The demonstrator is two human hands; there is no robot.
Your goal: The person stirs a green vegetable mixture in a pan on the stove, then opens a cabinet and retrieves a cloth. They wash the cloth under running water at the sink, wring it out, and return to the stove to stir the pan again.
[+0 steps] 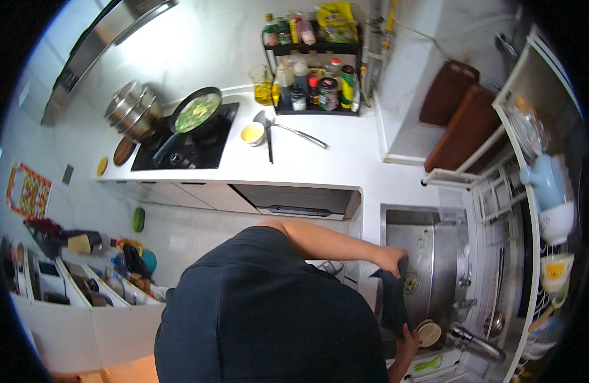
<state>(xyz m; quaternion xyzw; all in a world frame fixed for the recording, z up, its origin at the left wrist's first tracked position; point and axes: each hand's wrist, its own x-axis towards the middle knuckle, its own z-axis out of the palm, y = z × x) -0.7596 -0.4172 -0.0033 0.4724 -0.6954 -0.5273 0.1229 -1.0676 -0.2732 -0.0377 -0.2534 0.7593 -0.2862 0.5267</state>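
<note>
I stand at the stainless steel sink, my dark shirt filling the lower middle of the view. Both my hands grip a dark, limp piece of material, a cloth or bag, stretched along the sink's near edge. My left hand has its upper end, my right hand its lower end. Beside my right hand, a round cream-coloured container sits in the sink. Green scraps lie on the sink floor and in the drain strainer.
A frying pan holding green and yellow food sits on the black cooktop, near a steel steamer pot. The counter holds a bowl of yellow liquid, a turner and a spice rack. The faucet juts over the sink.
</note>
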